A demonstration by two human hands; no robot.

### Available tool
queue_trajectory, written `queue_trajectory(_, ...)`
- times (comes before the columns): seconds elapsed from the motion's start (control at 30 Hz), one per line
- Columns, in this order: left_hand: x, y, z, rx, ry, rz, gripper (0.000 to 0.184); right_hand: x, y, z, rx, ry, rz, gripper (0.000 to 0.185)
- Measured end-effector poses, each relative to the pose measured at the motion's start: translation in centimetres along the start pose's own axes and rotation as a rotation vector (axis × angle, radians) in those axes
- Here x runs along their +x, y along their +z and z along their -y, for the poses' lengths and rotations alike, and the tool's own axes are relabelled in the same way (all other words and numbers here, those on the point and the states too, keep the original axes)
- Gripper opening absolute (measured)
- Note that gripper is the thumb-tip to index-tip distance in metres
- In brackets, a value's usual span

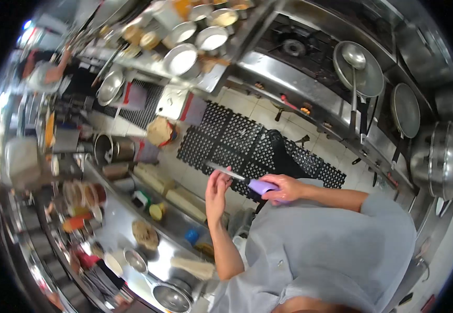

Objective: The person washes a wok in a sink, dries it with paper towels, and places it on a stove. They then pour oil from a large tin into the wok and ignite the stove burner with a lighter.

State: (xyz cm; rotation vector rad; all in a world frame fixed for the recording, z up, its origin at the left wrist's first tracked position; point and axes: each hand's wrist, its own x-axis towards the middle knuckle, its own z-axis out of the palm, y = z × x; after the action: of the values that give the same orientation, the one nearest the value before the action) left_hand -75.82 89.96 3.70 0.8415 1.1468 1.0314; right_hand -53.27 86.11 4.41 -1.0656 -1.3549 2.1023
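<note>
My right hand is closed around the purple handle of a tool, whose narrow metal shaft or blade points up and to the left. Whether it is a knife or another utensil is too blurred to make out. Beside the metal part is my left hand, raised, its fingers loosely bent and apart. Its fingertips overlap the metal in view; whether they touch it I cannot tell. Under both hands lies a black perforated floor mat.
On my right, a stove carries a ladle, pans and a large steel pot. The steel counter at left bears a strainer. Metal bowls stand at the top. Other people are at the far left.
</note>
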Motion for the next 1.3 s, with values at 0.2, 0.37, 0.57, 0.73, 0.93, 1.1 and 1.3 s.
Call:
queue_trajectory(0.2, 20.5, 11.5, 14.8, 0.056, -0.409, 0.145, 0.035, -5.7, -11.0, -2.4, 0.508, -0.084, -0.508, 0.055)
queue_trajectory(0.37, 29.5, 23.8, 26.2, 0.16, -0.753, 0.24, 0.02, -9.3, -18.8, 5.2, 0.772, -0.037, -0.579, 0.054)
queue_trajectory(0.57, 31.3, 30.8, 28.8, -0.06, -0.897, -0.052, 0.011, -10.1, -23.9, 7.1, 0.881, -0.042, -0.755, 0.055)
queue_trajectory(0.73, 30.8, 30.7, 31.1, 0.047, -0.88, -0.239, 0.016, -9.2, -27.1, 10.5, 0.86, -0.078, -0.824, 0.053)
queue_trajectory(0.93, 30.6, 30.0, 32.6, 0.023, -0.85, -0.184, 0.016, -4.6, -34.1, 15.2, 0.86, -0.394, -1.017, 0.033)
queue_trajectory(1.1, 30.9, 28.4, 30.9, -0.162, -0.898, -0.024, 0.02, 0.9, -46.6, 16.7, 1.116, -0.725, -0.839, 0.024)
queue_trajectory(1.3, 29.0, 25.3, 25.5, -0.002, -1.0, 0.157, 0.039, 5.2, -62.7, 18.8, 1.699, -0.92, -0.379, 0.01)
